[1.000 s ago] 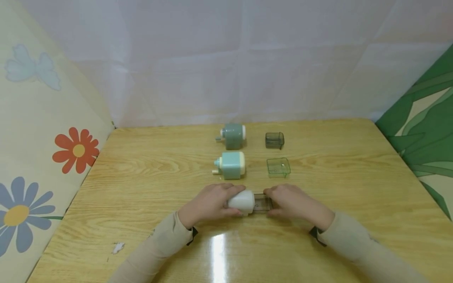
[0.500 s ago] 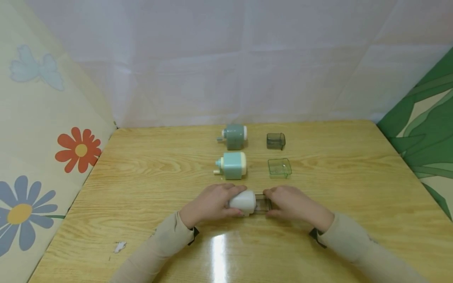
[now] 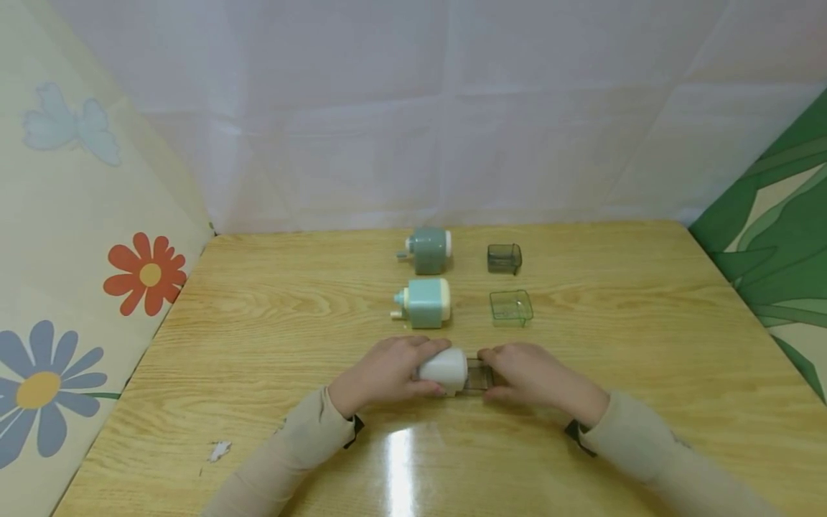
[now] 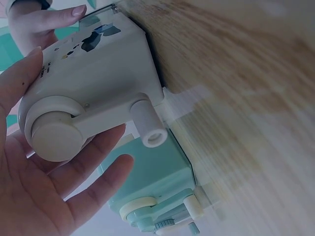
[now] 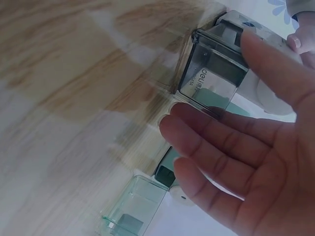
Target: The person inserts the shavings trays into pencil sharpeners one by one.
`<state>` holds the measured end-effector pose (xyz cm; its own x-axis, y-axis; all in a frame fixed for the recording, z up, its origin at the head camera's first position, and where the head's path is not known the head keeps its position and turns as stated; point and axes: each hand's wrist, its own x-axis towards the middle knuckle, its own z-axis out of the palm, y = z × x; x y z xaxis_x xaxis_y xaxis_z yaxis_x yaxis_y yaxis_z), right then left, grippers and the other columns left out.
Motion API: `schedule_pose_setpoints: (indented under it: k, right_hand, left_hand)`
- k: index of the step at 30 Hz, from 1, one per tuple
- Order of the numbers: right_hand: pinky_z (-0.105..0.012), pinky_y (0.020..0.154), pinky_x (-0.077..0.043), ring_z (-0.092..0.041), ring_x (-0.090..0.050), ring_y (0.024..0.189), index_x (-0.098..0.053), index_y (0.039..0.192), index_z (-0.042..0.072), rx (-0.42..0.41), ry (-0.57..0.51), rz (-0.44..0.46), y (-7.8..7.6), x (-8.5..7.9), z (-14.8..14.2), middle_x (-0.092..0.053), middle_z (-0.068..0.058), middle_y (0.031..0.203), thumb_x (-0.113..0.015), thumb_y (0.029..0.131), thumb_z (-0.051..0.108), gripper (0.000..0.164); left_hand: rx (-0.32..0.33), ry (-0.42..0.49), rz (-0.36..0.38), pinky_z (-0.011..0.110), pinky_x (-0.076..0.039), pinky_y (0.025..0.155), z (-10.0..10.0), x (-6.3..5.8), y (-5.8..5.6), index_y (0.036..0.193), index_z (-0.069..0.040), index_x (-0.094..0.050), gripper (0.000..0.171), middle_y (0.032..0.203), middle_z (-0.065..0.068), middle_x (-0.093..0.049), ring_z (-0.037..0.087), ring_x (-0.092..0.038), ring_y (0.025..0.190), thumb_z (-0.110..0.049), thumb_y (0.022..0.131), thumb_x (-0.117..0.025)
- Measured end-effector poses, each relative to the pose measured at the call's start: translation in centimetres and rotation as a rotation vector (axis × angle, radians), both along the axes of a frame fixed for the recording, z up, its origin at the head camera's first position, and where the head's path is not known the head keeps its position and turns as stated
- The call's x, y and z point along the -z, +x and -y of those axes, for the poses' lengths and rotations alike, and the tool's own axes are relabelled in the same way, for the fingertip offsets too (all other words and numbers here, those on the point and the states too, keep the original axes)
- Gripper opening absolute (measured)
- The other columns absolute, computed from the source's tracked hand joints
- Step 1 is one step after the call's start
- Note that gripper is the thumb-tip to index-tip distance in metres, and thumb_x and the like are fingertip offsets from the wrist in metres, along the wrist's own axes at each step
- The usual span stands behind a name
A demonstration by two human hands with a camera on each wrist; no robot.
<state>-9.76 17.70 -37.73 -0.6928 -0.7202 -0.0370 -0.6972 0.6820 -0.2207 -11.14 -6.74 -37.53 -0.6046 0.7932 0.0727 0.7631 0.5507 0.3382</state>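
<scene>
A white crank pencil sharpener (image 3: pixel 444 369) lies on the table with its crank (image 4: pixel 147 123) facing left. My left hand (image 3: pixel 388 368) grips its body, thumb on the near side and fingers over the far side. Against its right end is a smoky clear shavings drawer (image 3: pixel 479 375), overlapping the opening in the right wrist view. My right hand (image 3: pixel 533 375) pinches this drawer (image 5: pixel 211 73) between thumb and fingers. Beyond the hands lies a light teal sharpener (image 3: pixel 426 303), and farther back a dark green sharpener (image 3: pixel 431 250).
Right of the teal sharpener lies a clear green drawer (image 3: pixel 511 307); a dark smoky drawer (image 3: pixel 504 258) sits behind it. A torn white patch (image 3: pixel 219 451) shows at the table's front left. A white cloth (image 3: pixel 446 115) hangs along the back, with patterned panels at both sides.
My right hand has shifted slightly left with the drawer, and less of the drawer shows between it and the white sharpener. The left hand keeps its grip; the other things stay put.
</scene>
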Motion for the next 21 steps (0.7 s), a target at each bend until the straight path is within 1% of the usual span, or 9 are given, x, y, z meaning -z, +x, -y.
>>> schedule_pose_setpoints:
  k: [8,17,19,21]
  right_hand:
    - [-0.03,0.058,-0.051,-0.014,-0.058,0.067,-0.059,0.096,0.001,-0.008,-0.01,-0.015,-0.12,0.15,0.44,-0.063,-0.005,0.079,-0.073,0.072,0.034,0.043]
    - [-0.032,0.062,-0.052,-0.017,-0.06,0.071,-0.057,0.108,-0.004,0.0,-0.021,0.004,0.03,-0.01,0.58,-0.065,-0.01,0.086,-0.073,0.071,0.039,0.059]
    - [-0.03,0.059,-0.051,-0.014,-0.057,0.066,-0.056,0.11,-0.004,0.014,-0.025,0.018,0.08,-0.1,0.51,-0.063,-0.007,0.081,-0.073,0.07,0.039,0.061]
    - [-0.027,0.053,-0.048,-0.01,-0.052,0.06,-0.055,0.108,-0.003,0.032,-0.027,0.026,0.12,-0.17,0.38,-0.06,-0.002,0.074,-0.074,0.069,0.039,0.06]
  left_hand:
    - [0.004,0.009,-0.012,0.023,-0.048,0.069,-0.01,0.05,-0.05,0.132,-0.01,-0.047,0.063,0.114,0.008,-0.059,0.014,-0.057,0.088,-0.043,0.081,-0.064]
    - [0.008,0.006,-0.014,0.022,-0.048,0.069,0.0,0.08,-0.06,0.132,-0.009,-0.048,0.063,0.113,0.008,-0.06,0.014,-0.057,0.088,-0.043,0.081,-0.064]
    - [0.007,0.005,-0.01,0.022,-0.048,0.07,0.0,0.06,-0.04,0.132,-0.009,-0.048,0.063,0.113,0.008,-0.06,0.014,-0.057,0.088,-0.043,0.081,-0.064]
    - [0.004,0.002,-0.009,0.022,-0.048,0.07,-0.01,0.02,-0.02,0.132,-0.01,-0.047,0.064,0.113,0.008,-0.06,0.015,-0.057,0.089,-0.043,0.081,-0.064]
